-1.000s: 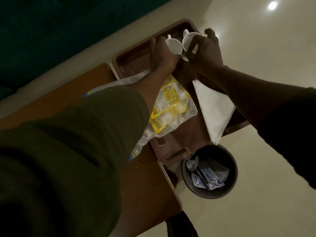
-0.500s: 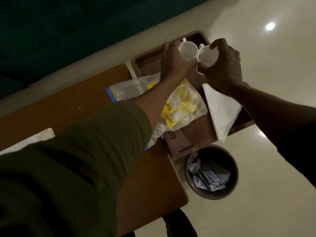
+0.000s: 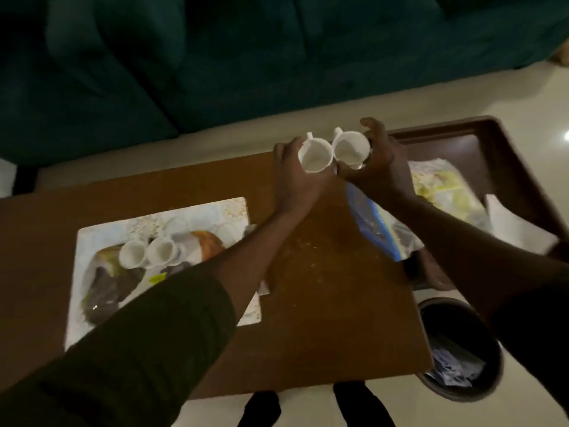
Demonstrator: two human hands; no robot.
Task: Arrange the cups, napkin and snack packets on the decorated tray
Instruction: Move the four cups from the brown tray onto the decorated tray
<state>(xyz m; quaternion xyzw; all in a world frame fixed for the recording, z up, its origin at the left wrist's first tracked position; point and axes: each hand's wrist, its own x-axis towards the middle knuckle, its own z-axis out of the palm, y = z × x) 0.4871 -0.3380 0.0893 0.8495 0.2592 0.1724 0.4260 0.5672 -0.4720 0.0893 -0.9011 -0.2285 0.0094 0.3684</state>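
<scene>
Centre of frame, above the table (image 3: 338, 288): left hand (image 3: 295, 177) grips 1 white cup (image 3: 315, 157), right hand (image 3: 377, 167) grips another cup (image 3: 351, 147), rims touching. Decorated tray (image 3: 92, 241), lower left, holds 2 cups (image 3: 147, 252). Packets (image 3: 443, 189) and napkin (image 3: 517, 223) lie on the brown tray (image 3: 492, 143), right.

I have a single view, worn on the head, looking steeply down and forward over both forearms onto the table (image 3: 332, 297). It sits close: the left sleeve (image 3: 129, 359) fills the lower left corner. Ahead, the view reaches the sofa (image 3: 215, 57); at the right edge, the floor (image 3: 554, 97). No second view shares the scene.
</scene>
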